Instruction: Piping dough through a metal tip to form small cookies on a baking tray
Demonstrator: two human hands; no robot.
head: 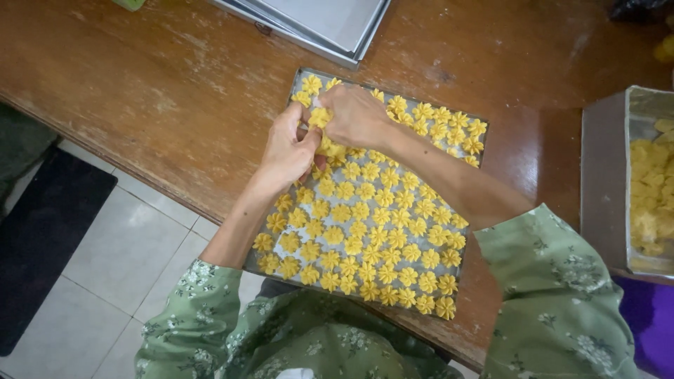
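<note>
A person in green floral sleeves works w/ both hands over a metal baking tray packed w/ rows of small yellow flower-shaped dough pieces, seen from a head-worn camera. The tray sits at the near edge of a worn wooden table, its near-left corner overhanging the edge slightly.

Left hand and right hand meet over the tray's far-left corner, fingertips pinched narrow around a lump of yellow dough held between them, approx. touching the pieces below. The lump lies just right of the left hand and just under the right, so both are equally close; its long axis can't be told, as fingers hide most of it. The far-left corner region beneath the hands is the only stretch of tray not plainly filled.

Also on the table: a stack of bare metal trays at the far edge, well apart from the hands, and a foil-lined box at the right edge holding more yellow dough. Tiled floor and a dark mat show lower left.
</note>
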